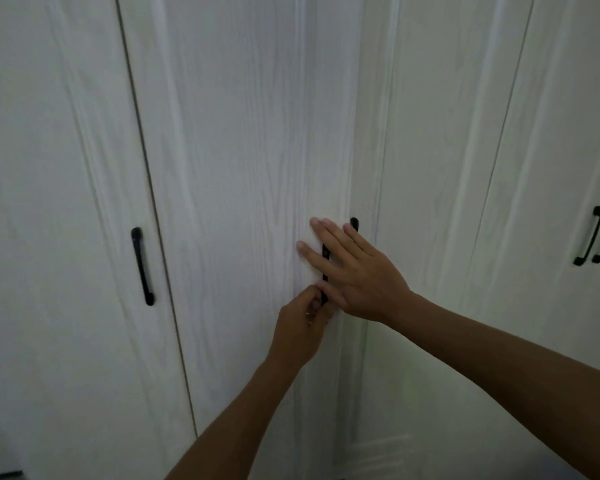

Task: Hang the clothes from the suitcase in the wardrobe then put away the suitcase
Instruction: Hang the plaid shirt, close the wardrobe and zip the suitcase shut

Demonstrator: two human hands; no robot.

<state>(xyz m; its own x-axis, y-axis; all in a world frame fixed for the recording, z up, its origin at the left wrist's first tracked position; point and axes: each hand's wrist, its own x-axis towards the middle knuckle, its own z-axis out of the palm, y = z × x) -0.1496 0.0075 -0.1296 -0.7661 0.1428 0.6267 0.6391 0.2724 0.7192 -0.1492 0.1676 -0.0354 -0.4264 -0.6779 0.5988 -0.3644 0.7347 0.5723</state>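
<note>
White wood-grain wardrobe doors fill the view, all closed. Two black bar handles meet at the middle seam: one partly hidden under my hands, the other showing only its top. My left hand is shut on the lower end of the left handle. My right hand lies flat with fingers spread against the doors, across both handles. No suitcase or clothes are in view.
Another black handle sits on the door at the left. A pair of black handles is on the doors at the far right. A dark strip of floor shows at the bottom left corner.
</note>
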